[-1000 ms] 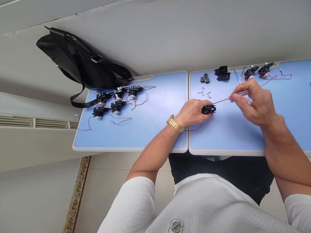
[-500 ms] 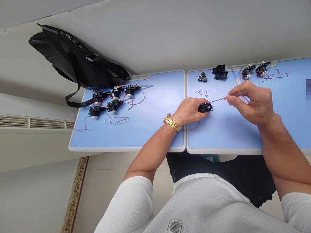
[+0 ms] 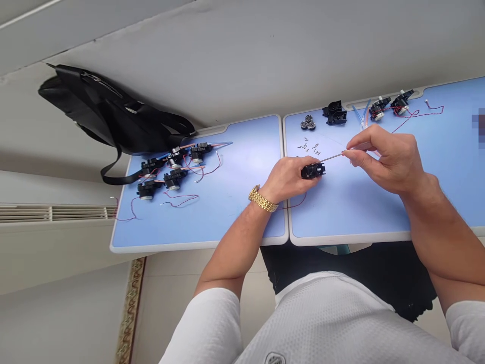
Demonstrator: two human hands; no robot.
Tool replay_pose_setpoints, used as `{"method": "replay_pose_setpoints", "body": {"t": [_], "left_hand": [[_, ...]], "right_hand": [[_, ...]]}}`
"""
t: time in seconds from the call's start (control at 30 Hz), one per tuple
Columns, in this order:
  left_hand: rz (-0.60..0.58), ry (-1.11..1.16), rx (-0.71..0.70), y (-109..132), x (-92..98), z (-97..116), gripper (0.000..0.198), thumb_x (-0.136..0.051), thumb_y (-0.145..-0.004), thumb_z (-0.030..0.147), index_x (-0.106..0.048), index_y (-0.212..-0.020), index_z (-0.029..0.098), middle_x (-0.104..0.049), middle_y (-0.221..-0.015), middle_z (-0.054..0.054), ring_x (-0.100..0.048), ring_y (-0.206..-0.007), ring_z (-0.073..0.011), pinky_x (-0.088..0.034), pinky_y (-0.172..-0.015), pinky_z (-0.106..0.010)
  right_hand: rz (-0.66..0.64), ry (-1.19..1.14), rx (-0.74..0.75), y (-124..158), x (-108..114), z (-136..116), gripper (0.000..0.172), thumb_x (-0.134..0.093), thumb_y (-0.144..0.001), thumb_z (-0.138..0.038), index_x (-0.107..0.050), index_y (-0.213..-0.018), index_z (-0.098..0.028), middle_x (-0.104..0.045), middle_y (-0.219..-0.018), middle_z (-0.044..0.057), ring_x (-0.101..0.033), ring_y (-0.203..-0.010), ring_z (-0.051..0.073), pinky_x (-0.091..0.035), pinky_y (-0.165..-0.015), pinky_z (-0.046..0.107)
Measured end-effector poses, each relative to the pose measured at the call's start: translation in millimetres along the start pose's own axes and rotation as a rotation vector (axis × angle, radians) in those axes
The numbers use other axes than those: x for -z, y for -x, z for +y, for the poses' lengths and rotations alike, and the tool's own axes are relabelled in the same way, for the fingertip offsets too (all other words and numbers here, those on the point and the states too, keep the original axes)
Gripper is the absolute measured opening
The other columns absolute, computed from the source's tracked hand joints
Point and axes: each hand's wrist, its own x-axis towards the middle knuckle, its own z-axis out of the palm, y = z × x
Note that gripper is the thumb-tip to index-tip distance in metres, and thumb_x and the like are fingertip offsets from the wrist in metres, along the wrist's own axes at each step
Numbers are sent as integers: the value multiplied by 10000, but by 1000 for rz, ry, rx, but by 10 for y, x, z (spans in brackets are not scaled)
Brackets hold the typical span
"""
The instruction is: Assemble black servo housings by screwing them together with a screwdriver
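Head view. The person's left hand (image 3: 288, 178) is clenched around a black plastic housing (image 3: 312, 171), which is held just above the blue desk top (image 3: 352, 212) near the middle of the right-hand panel. The right hand (image 3: 384, 161) grips a slim screwdriver (image 3: 332, 157) between thumb and fingers, its handle partly hidden by the fingers. The steel shaft runs left to the housing, and its tip meets the housing's upper end; the exact point of contact is too small to confirm.

A gold link wristwatch (image 3: 262, 199) is on the left wrist. A red wire (image 3: 293, 205) runs out from beneath the left hand.

On the same panel, beyond the hands, lie scattered small screws (image 3: 308, 146), a cluster of three round parts (image 3: 308, 122), and further black housings (image 3: 335, 113). To their right are two wired motor units (image 3: 390, 105) and blue tubing (image 3: 359, 116), with a thin red wire (image 3: 417, 114) trailing across the desk.

The left-hand panel (image 3: 235, 202) carries a group of wired motor assemblies (image 3: 170, 171). A black bag (image 3: 106, 114) lies against its far edge.
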Motion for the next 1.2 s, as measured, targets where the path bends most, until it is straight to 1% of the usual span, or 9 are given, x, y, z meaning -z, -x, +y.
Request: {"method": "replay_pose_setpoints", "body": {"t": [0.17, 0.23, 0.33, 0.4, 0.5, 0.77, 0.97, 1.07, 1.2], "left_hand": [[-8, -5, 12, 1, 8, 12, 256, -770, -930, 281, -873, -1162, 244, -895, -975, -23, -793, -830, -192, -604, -802, -321], [-4, -1, 12, 3, 9, 10, 256, -769, -935, 287, -872, -1166, 247, -898, -983, -22, -801, -843, -194, -608, -810, -320], [1, 4, 11, 4, 11, 5, 258, -768, -940, 300, -872, -1169, 244, -890, -952, -19, -791, -823, -190, -603, -796, -317], [3, 5, 14, 3, 12, 2, 266, -769, -936, 298, -875, -1174, 243, -888, -946, -18, -787, -818, -188, -598, -791, -316], [-2, 15, 24, -1, 7, -3, 260, -767, -938, 305, -878, -1163, 237, -900, -1000, -27, -789, -837, -186, -599, -804, -317], [-15, -15, 12, -1, -18, -29, 266, -774, -940, 323, -883, -1170, 245, -890, -950, -21, -777, -805, -182, -591, -780, -315], [-16, -1, 9, -1, -16, -23, 261, -773, -933, 305, -882, -1162, 245, -879, -919, -17, -768, -791, -182, -583, -767, -315], [-14, -6, 15, 1, -18, -15, 258, -774, -935, 312, -881, -1158, 239, -876, -918, -20, -761, -787, -182, -575, -764, -317], [-26, -4, 14, 3, -27, -21, 264, -774, -945, 329, -876, -1172, 240, -886, -949, -26, -778, -815, -185, -587, -783, -317]], "right_hand": [[58, 102, 50, 5, -3, 14, 444, -743, -1094, -670, -683, -854, -302, -753, -660, -38, -692, -547, 198, -469, -514, 366], [22, 103, 43, 2, 0, 2, 396, -714, -1117, -633, -707, -906, -298, -766, -691, -33, -728, -590, 208, -498, -548, 363], [-58, 35, 39, -4, 3, -52, 200, -668, -1135, -480, -749, -1137, -297, -859, -941, -6, -836, -794, 238, -633, -707, 380], [-68, -14, 70, -8, 1, -92, 153, -648, -1123, -394, -736, -1198, -293, -877, -1062, 6, -853, -863, 236, -678, -788, 393], [-64, -9, 78, -8, -4, -121, 142, -636, -1127, -399, -737, -1082, -309, -867, -968, -5, -841, -824, 234, -679, -779, 393], [-46, 162, 0, -1, 4, -27, 496, -627, -1111, -747, -706, -869, -322, -793, -712, -6, -718, -612, 223, -531, -610, 392], [-85, 10, 18, -10, -24, -113, 292, -623, -1132, -574, -749, -1134, -311, -882, -1042, 24, -847, -882, 263, -669, -804, 423], [-76, -20, 27, -7, -31, -137, 184, -654, -1116, -482, -734, -1064, -324, -864, -973, 0, -838, -852, 250, -676, -803, 415], [-54, 46, -6, 2, -12, -68, 276, -681, -1110, -556, -722, -949, -336, -839, -835, -13, -815, -764, 254, -620, -686, 409]]}}
